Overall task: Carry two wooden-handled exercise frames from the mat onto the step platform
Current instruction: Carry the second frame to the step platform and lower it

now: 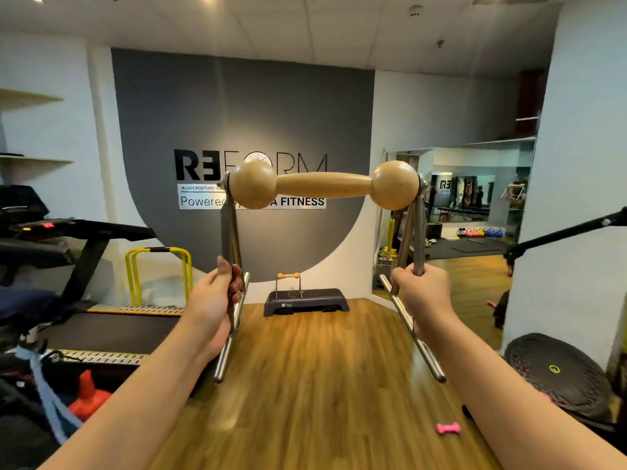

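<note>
I hold one exercise frame (324, 185) up in front of me: a pale wooden handle with two ball ends on steel legs and foot bars. My left hand (214, 301) grips its left legs, and my right hand (422, 295) grips its right legs. A second, identical frame (288, 283) stands upright on the left part of the dark step platform (312, 300), which lies on the wooden floor against the far wall. No mat shows in this view.
A treadmill (84, 320) and yellow bars (157, 269) fill the left side. A small pink dumbbell (448, 428) lies on the floor at lower right, near a black balance dome (559, 374). A black stand arm (559, 235) juts in from the right.
</note>
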Tool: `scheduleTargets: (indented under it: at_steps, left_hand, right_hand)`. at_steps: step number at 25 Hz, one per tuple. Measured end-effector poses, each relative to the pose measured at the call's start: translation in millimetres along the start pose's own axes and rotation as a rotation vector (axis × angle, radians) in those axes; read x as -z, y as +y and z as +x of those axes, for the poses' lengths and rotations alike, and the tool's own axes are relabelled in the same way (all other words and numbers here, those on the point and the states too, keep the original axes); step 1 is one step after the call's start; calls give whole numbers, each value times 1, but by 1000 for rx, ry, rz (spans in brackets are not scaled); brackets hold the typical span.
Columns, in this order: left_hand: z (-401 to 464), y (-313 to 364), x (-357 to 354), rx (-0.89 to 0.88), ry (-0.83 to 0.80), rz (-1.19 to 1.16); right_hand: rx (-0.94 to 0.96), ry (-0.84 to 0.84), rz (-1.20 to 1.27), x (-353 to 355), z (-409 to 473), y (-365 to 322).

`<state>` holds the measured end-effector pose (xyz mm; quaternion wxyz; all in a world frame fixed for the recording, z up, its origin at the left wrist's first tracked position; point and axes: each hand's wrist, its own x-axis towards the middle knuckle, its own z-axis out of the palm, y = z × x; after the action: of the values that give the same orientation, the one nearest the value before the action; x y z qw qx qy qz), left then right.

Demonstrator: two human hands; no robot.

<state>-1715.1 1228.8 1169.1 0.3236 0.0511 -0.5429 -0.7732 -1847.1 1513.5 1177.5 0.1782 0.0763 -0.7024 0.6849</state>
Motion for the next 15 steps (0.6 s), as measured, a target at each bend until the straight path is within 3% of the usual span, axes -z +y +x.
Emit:
scheduleTargets:
  at_steps: [15]
  left_hand:
    - [407, -153, -29, -26, 0, 103]
  right_hand:
    - [-1, -16, -53, -231, 342, 136]
